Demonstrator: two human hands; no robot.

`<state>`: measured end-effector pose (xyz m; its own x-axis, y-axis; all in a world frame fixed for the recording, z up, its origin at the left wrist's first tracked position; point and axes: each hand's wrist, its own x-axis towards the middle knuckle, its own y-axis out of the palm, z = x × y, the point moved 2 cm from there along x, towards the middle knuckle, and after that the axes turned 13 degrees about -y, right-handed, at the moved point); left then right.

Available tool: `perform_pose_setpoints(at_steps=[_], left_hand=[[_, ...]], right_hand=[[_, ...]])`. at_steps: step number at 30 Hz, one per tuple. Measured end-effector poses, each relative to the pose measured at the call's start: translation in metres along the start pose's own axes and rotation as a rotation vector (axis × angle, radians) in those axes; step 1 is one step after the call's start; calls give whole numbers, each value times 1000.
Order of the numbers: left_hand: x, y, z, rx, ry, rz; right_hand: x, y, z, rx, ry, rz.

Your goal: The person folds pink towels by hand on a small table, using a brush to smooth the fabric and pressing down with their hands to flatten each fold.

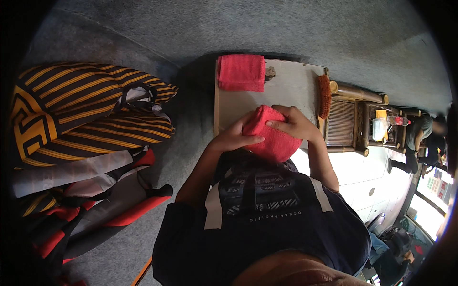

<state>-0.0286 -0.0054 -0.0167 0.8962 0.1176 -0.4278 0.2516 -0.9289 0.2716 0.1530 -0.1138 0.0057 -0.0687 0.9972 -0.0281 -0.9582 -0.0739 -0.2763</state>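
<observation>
Close in front of my body, a red terry cloth (276, 143) is held up between both hands, bunched at its top and hanging loosely below. My left hand (237, 132) grips its left side, thumb lying across the front. On the other side my right hand (294, 123) pinches the upper right part, its thumb pointing inward over the fabric. Behind them, a second red cloth (241, 73), folded into a neat rectangle, lies at the far left corner of a pale tabletop (291, 76). The underside of the held cloth is hidden.
An orange-brown bristly brush (324, 97) rests along the table's right edge. Bamboo furniture (341, 121) stands to the right, with a bottle (398, 120) on it farther off. Striped black-and-yellow fabric (90, 105) is heaped at left. Another person (417, 138) sits at far right.
</observation>
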Motion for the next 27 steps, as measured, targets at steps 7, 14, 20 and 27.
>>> perform_pose_setpoints(at_steps=[7, 14, 20, 27], left_hand=[[11, -17, 4, -365, 56, -237], [44, -57, -8, -532, 154, -435], [70, -107, -36, -142, 230, -639], [102, -138, -1, 252, 240, -926]], right_hand=[[-2, -15, -50, 365, -82, -460], [45, -7, -49, 789, 69, -574], [99, -28, -48, 467, 36, -682], [112, -5, -115, -50, 86, -828]])
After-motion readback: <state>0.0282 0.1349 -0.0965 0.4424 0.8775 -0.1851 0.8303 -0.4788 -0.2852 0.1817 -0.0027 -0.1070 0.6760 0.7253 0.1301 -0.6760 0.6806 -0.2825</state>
